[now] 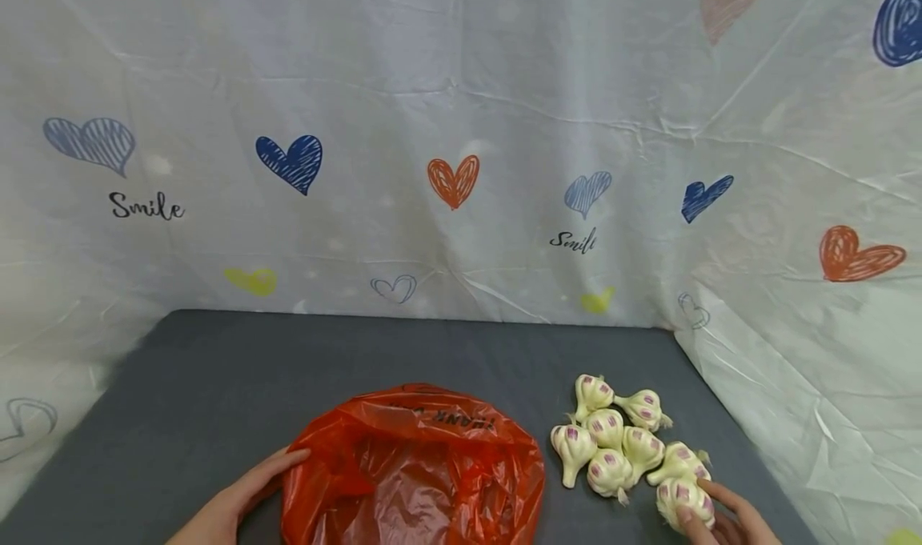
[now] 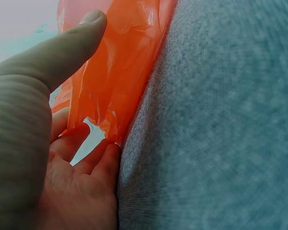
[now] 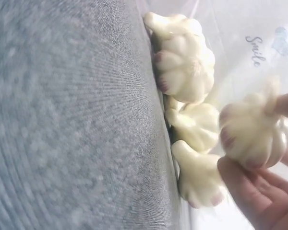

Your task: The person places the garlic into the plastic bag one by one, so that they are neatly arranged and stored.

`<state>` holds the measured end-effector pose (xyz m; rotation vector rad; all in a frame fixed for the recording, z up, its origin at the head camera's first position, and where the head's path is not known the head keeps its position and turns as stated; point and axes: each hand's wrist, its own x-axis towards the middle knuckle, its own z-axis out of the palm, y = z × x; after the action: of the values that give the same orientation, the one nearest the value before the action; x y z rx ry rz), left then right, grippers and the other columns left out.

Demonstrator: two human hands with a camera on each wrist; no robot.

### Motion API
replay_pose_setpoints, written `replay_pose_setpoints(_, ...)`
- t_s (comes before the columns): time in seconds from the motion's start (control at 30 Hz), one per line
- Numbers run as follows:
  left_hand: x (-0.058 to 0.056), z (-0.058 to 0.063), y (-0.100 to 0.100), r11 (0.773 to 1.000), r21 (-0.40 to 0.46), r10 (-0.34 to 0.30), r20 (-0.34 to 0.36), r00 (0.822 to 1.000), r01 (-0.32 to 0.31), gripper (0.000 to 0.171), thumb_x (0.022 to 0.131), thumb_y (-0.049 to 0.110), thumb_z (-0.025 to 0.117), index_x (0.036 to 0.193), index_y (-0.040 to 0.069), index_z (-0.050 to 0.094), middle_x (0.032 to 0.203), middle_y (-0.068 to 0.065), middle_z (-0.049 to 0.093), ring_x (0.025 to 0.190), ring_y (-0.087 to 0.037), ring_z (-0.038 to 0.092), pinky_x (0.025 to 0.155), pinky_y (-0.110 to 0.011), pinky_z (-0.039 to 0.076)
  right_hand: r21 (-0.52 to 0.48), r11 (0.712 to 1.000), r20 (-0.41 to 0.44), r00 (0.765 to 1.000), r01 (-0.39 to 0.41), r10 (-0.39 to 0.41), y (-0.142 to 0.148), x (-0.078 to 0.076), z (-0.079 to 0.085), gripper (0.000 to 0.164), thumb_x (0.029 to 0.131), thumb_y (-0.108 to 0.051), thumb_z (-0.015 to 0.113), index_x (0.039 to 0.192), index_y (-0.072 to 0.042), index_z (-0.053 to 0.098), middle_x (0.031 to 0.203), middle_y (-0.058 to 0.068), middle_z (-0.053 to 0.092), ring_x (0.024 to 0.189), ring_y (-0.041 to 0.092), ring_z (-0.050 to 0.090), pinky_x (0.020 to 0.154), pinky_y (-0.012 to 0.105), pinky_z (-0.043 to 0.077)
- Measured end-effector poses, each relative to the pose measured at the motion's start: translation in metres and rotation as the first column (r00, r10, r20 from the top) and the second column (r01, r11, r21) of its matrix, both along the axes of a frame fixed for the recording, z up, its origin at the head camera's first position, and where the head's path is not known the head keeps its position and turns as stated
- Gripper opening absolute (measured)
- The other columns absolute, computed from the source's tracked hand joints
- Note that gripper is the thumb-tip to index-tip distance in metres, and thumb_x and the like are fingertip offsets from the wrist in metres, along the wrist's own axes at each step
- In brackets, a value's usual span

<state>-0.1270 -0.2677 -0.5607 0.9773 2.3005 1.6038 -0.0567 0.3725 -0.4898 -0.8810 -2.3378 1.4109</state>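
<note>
A red plastic bag (image 1: 324,441) with dark lettering stands with its wide mouth facing up. My left hand (image 1: 241,493) lies against its left side, fingers at the rim. In the left wrist view the thumb (image 2: 62,52) is straight and apart from the other fingers, which touch the red plastic (image 2: 110,72). To the right, my right hand (image 1: 731,517) pinches a garlic bulb (image 1: 683,498) with pinkish-purple patches. The right wrist view shows this garlic bulb (image 3: 252,132) between thumb and fingers, held beside the others.
Several more garlic bulbs (image 1: 608,426) lie in a cluster right of the bag, one bulb (image 1: 680,461) just behind the held one. The dark grey table (image 1: 238,369) is bordered by a white curtain (image 1: 504,209) printed with hearts and "Smile".
</note>
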Motion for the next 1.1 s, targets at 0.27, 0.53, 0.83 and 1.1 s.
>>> replay_pose_setpoints(0.27,0.006,0.009,0.005,0.992,-0.093,0.088,-0.021,0.996,-0.09,0.089,0.1,0.019,0.08,0.174,0.029,0.032,0.177,0.009,0.028,0.154,0.008,0.026,0.101,-0.03,0.051,-0.079,0.997,-0.073,0.997,-0.017,0.011,-0.012,-0.002,0.034,0.062,0.099,-0.028,0.085,0.151,-0.007,0.059,0.1,-0.03,0.066,0.088,-0.01,0.068,0.068,0.022,0.06)
replay_pose_setpoints(0.53,0.009,0.012,0.004,0.997,-0.052,0.053,-0.033,0.998,-0.055,0.088,0.1,0.026,0.079,0.174,0.026,0.032,0.176,0.002,0.033,0.154,0.001,0.033,0.101,-0.031,0.051,-0.055,0.997,-0.14,0.989,-0.058,0.05,-0.028,-0.006,0.053,0.062,0.096,-0.017,0.088,0.15,-0.002,0.061,0.112,-0.033,0.063,0.094,-0.014,0.067,0.073,0.017,0.059)
replay_pose_setpoints(0.83,0.008,-0.002,-0.001,0.99,-0.123,0.071,0.017,0.997,-0.068,0.094,0.096,0.024,0.082,0.174,0.031,0.03,0.177,-0.001,0.031,0.154,0.0,0.033,0.102,-0.034,0.052,0.093,0.97,-0.059,0.971,-0.224,0.23,-0.044,-0.013,0.074,0.065,0.1,-0.033,0.085,0.154,-0.008,0.058,0.139,-0.013,0.057,0.104,-0.021,0.059,0.081,0.014,0.057)
replay_pose_setpoints(1.1,0.014,0.018,0.008,0.997,-0.072,0.052,0.281,0.958,-0.033,0.09,0.1,0.015,0.08,0.173,0.038,0.032,0.18,-0.008,0.019,0.154,0.002,0.029,0.106,-0.034,0.049,0.09,0.942,-0.073,0.941,-0.323,0.329,-0.06,-0.014,0.088,0.064,0.101,-0.033,0.083,0.152,-0.005,0.057,0.161,0.02,0.049,0.106,-0.019,0.058,0.082,0.017,0.058)
